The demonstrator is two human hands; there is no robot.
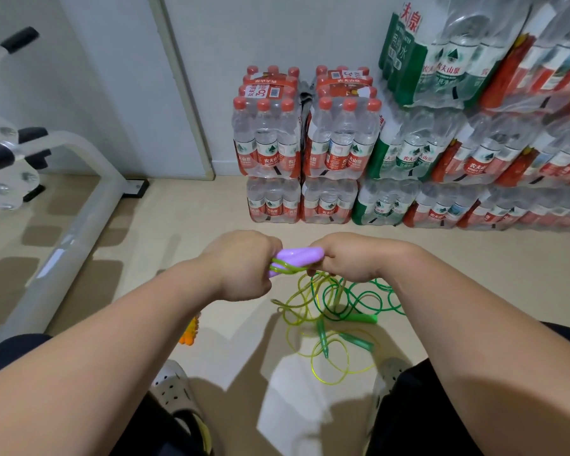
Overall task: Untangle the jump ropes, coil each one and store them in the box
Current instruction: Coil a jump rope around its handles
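Currently the left hand [244, 268] and right hand [349, 258] are each clamping the lilac plastic handles [298, 255]; their yellow-green translucent cord [288, 270] is trailing onto the beige floor [211, 209], tangling with a green plastic jump rope [364, 319]

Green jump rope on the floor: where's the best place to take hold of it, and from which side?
Take the bright green handle at the right edge of the tangle. It is rigid, lies flat on the floor, and its outer end looks clear of the loops. Come down from above and the right, fingers across its width.
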